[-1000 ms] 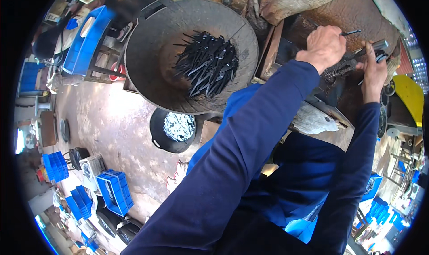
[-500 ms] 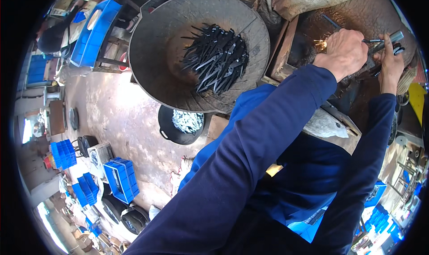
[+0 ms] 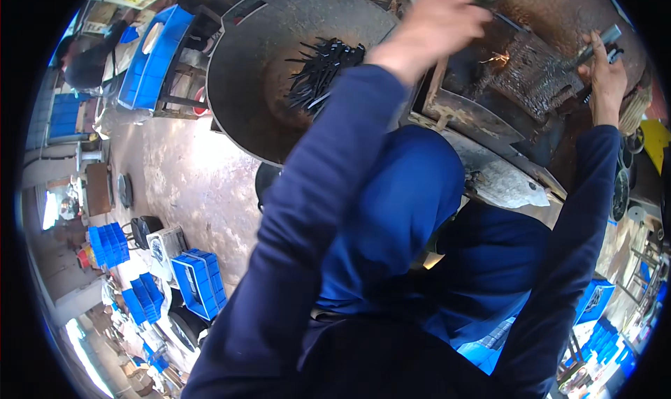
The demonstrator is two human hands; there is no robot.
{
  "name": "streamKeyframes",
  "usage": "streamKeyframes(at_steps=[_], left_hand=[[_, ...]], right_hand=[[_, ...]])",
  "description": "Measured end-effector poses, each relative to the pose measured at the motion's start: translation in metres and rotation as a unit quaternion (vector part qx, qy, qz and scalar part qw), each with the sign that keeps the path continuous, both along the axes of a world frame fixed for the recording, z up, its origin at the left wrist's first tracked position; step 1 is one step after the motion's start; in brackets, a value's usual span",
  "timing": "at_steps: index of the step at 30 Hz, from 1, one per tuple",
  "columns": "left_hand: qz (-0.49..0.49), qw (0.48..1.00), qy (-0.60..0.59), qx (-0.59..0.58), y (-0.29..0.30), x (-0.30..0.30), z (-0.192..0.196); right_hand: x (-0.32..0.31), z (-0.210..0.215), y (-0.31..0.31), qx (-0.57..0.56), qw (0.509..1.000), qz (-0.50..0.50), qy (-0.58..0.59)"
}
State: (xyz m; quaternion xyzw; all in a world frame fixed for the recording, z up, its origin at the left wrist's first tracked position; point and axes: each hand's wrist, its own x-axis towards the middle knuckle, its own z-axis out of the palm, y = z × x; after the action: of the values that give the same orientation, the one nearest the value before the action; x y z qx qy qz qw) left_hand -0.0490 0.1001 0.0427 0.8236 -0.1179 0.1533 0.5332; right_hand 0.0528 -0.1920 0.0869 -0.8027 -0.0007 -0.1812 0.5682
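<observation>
My left hand (image 3: 437,32), smeared by motion, is over the right rim of a wide, round dark pan (image 3: 237,77). Its fingers are too blurred to show whether anything is in them. Inside the pan lies a heap of long, pointed black metal pieces (image 3: 318,74), partly hidden by my left sleeve. My right hand (image 3: 607,84) is closed round a grey metal handle (image 3: 594,46) at the right of a wet-looking dark metal block (image 3: 535,74). Orange sparks (image 3: 498,58) glow by the block's left end.
A rusty-edged trough (image 3: 447,109) surrounds the block, with a whitish sheet (image 3: 510,189) along its near side. Blue crates (image 3: 199,280) stand on the floor at left. Another person (image 3: 87,60) is at the far left by a blue tray (image 3: 150,60).
My left hand has swung left from the metal block toward the pan, uncovering the block. My right hand stays by the grey handle. The small bin below the pan is now mostly hidden.
</observation>
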Motion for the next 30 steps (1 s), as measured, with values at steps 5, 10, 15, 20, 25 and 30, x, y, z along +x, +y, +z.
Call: streamKeyframes(at_steps=[5, 10, 15, 20, 25, 30], left_hand=[[0.173, 0.936, 0.297, 0.074, 0.121, -0.038, -0.058], [0.219, 0.884, 0.343, 0.23, 0.165, -0.074, -0.143], [0.268, 0.876, 0.27, 0.298, 0.139, -0.086, -0.19], [0.233, 0.88, 0.261, 0.321, 0.155, -0.099, -0.181], [0.212, 0.856, 0.336, 0.332, 0.146, -0.091, -0.169], [0.204, 0.872, 0.393, 0.206, 0.173, -0.092, -0.177]], right_hand=[[0.0, -0.001, 0.003, 0.012, 1.0, 0.016, -0.007], [-0.007, 0.001, 0.008, 0.019, 0.999, 0.029, -0.005], [0.054, -0.027, -0.064, 0.614, 0.57, 0.334, 0.432], [-0.013, 0.004, 0.014, -0.012, 1.0, 0.022, 0.001], [-0.013, 0.005, 0.003, -0.003, 1.0, 0.028, -0.009], [0.031, -0.017, -0.03, 0.356, 0.881, 0.219, 0.223]])
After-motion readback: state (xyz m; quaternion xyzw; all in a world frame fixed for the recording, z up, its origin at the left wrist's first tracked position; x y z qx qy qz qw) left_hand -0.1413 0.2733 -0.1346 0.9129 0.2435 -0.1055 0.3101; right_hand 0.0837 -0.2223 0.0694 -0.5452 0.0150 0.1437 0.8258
